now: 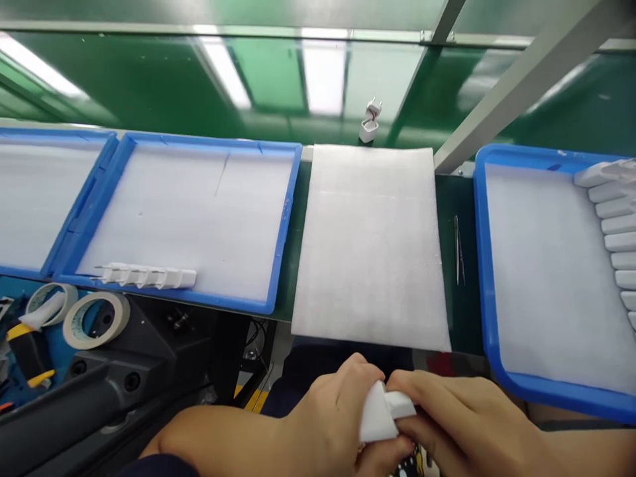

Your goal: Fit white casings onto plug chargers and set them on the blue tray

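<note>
My left hand (335, 414) is closed around a white plastic charger housing (376, 419), low in the head view, in front of the bench edge. My right hand (462, 421) pinches a smaller white block-shaped piece (401, 405) between thumb and fingers. This piece touches the housing's right side; whether the two are joined I cannot tell. Fingers cover parts of both. Beyond my hands lies a white foam sheet (372, 245) on the green bench.
Blue trays (285, 225) lined with white foam stand on the left, one holding a row of white plugs (149, 275). Tweezers (458, 252) lie beside the right blue tray (489, 285), which holds several white housings (621, 225). An opened plug (368, 126) stands behind; tape rolls (94, 321) lie left.
</note>
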Demonstrator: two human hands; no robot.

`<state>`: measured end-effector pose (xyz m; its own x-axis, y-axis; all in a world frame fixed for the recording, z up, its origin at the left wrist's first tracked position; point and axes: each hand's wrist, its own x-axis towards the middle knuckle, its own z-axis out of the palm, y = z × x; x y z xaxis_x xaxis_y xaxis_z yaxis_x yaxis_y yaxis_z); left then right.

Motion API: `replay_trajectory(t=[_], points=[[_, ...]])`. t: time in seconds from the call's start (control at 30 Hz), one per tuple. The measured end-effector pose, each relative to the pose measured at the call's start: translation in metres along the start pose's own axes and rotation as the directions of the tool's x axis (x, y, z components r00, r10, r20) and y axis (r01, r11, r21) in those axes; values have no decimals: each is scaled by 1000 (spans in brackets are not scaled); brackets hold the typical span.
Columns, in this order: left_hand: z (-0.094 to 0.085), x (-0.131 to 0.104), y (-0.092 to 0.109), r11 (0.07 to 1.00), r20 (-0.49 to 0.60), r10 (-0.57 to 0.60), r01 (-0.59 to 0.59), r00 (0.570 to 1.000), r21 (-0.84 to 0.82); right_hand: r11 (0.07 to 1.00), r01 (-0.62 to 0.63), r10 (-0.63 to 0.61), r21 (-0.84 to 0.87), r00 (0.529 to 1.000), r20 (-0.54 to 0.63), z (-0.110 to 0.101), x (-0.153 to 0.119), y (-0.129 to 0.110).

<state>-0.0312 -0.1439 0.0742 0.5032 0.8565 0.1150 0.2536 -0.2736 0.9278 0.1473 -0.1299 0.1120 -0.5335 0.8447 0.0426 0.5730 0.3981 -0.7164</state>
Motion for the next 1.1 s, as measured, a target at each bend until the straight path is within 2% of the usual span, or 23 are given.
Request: replay_trajectory(t=[0.07, 0.13, 0.27, 0.37, 0.5, 0.63, 0.7, 0.77, 0.8, 0.83, 0.87, 0.9, 0.93, 0.97, 1.03, 1.1], points=[[-9, 12, -8, 993, 47, -101, 103, 994, -61, 999, 11, -14, 34, 996, 90, -1, 15, 12], [-21, 27, -15, 974, 102, -208, 215, 973, -69, 995, -43, 23, 85, 975, 223, -5, 34, 28], [-39, 49, -25, 892, 201, -433, 450, 879, -46, 948, -248, 143, 199, 892, 429, -16, 67, 56], [-42, 48, -27, 875, 265, -439, 476, 858, -91, 908, -311, 136, 280, 851, 507, -21, 76, 66], [-40, 34, -25, 866, 311, -430, 485, 848, -125, 891, -335, 112, 305, 816, 567, -18, 67, 62], [-34, 21, -21, 870, 272, -439, 480, 856, -108, 940, -285, 143, 189, 830, 539, -10, 46, 49], [-32, 16, -19, 876, 228, -444, 474, 866, -93, 964, -230, 120, 135, 827, 548, -12, 47, 49], [-31, 11, -19, 877, 161, -455, 472, 876, -88, 970, -175, 31, 169, 778, 627, -20, 68, 57], [-31, 9, -19, 878, 109, -456, 467, 883, -102, 965, -159, -20, 210, 751, 660, -25, 87, 65], [-31, 7, -21, 879, 46, -456, 458, 889, -133, 960, -139, -55, 241, 755, 654, -30, 113, 74], [-31, 6, -22, 877, -30, -458, 446, 888, -176, 971, -116, -21, 209, 830, 558, -32, 143, 85], [-30, 4, -25, 873, -110, -464, 432, 879, -228, 984, -124, 65, 131, 923, 379, -33, 177, 97], [-29, 2, -27, 864, -176, -475, 419, 862, -280, 986, -161, 153, 39, 974, 166, -30, 212, 109], [-28, 1, -30, 851, -228, -493, 412, 839, -325, 977, -211, 211, -25, 978, -5, -25, 246, 120], [-27, -1, -35, 830, -305, -531, 413, 791, -375, 916, -383, 348, -121, 907, -237, -8, 307, 140], [-28, 0, -38, 826, -354, -542, 406, 762, -391, 882, -449, 393, -144, 869, -300, 11, 350, 154]])
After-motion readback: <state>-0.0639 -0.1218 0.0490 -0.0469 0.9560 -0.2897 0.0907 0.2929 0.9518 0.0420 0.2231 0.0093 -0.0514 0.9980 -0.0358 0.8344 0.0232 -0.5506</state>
